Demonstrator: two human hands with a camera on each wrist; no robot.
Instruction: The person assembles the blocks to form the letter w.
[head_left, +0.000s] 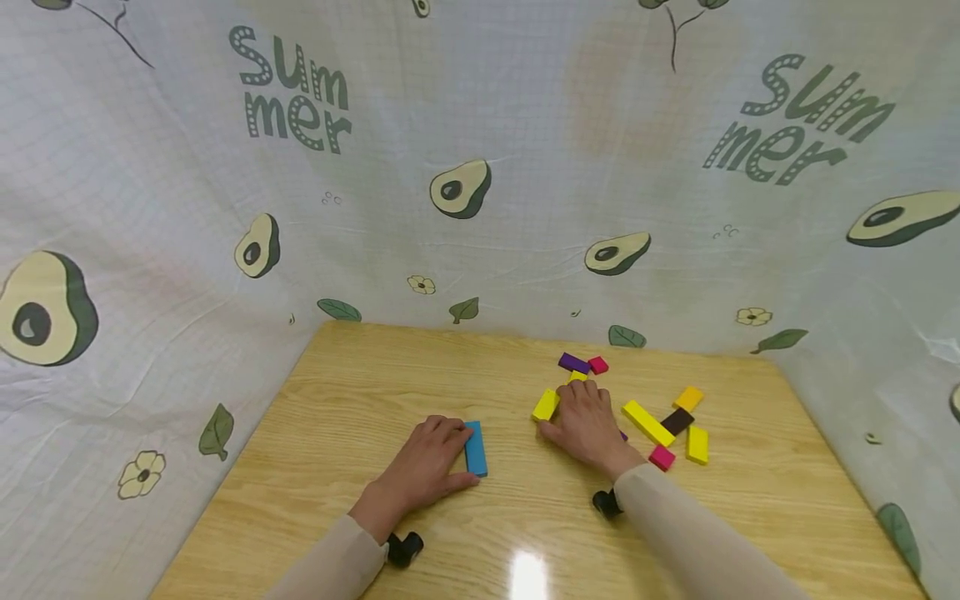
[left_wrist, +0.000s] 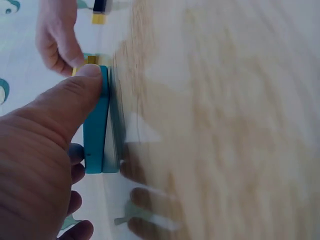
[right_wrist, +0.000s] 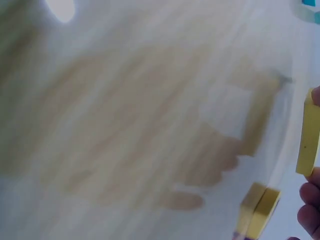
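Observation:
My left hand (head_left: pixel 426 462) pinches a blue block (head_left: pixel 476 450) by its two ends on the left part of the wooden table. The left wrist view has the thumb on one end of this blue block (left_wrist: pixel 96 130) and fingertips at the other. To the right, my right hand (head_left: pixel 587 421) holds a yellow block (head_left: pixel 546 406). In the right wrist view that yellow block (right_wrist: pixel 309 137) sits between thumb and fingers, above its reflection in the table. Just beyond the right fingers lies another yellow block (head_left: pixel 577 377), partly hidden, touching or close to a purple block (head_left: pixel 573 363).
A small pink block (head_left: pixel 597 365) lies at the back. Right of my right hand are a long yellow block (head_left: pixel 648 423), a dark brown block (head_left: pixel 678 421), an orange block (head_left: pixel 687 398), a yellow block (head_left: pixel 697 445) and a pink block (head_left: pixel 662 457). Printed cloth (head_left: pixel 525 250) hangs around the table (head_left: pixel 360 375).

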